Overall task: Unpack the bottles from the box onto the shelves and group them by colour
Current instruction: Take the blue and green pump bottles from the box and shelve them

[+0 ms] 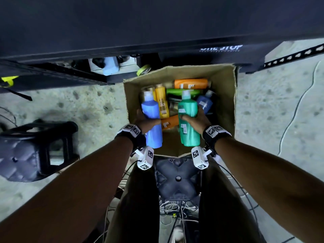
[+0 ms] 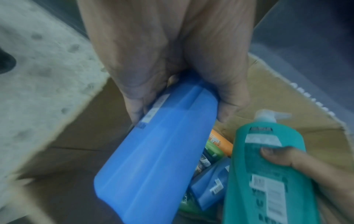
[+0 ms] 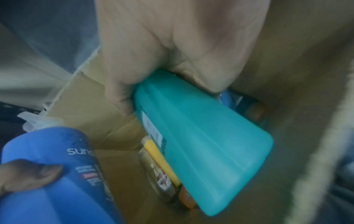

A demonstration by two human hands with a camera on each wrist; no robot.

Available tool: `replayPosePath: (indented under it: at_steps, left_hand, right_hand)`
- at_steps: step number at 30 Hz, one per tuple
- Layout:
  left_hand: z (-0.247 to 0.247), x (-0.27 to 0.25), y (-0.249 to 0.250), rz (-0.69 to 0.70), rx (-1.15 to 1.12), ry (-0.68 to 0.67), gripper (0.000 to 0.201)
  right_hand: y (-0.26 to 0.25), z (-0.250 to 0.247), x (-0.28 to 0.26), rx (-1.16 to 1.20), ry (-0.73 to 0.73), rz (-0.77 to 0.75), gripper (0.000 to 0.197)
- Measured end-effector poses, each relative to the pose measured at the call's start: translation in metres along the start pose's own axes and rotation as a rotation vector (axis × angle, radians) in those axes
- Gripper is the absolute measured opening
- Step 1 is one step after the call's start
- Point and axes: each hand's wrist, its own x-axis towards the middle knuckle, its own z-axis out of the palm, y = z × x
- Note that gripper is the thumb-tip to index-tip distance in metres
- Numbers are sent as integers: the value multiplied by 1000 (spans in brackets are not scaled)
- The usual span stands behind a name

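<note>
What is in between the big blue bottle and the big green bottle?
In the head view, a yellow bottle and an orange bottle lie in the box between the blue bottle and the teal-green bottle.

Both bare forearms reach forward and down, side by side, each wrist strapped with a black band carrying white marker blocks. The left hand curls its fingers and thumb around a tall blue plastic bottle. The right hand grips a tall teal plastic pump bottle the same way, thumb across its front.
</note>
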Motion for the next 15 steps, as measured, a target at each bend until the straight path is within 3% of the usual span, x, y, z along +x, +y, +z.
replayPosePath:
  at_steps: [9, 15]
  left_hand:
    - [-13, -93, 1, 7, -3, 23, 67]
    - [-15, -156, 2, 29, -49, -42, 65]
  right_hand:
    - [8, -19, -90, -110, 109, 134, 66]
    - [-5, -17, -152, -127, 112, 106, 72]
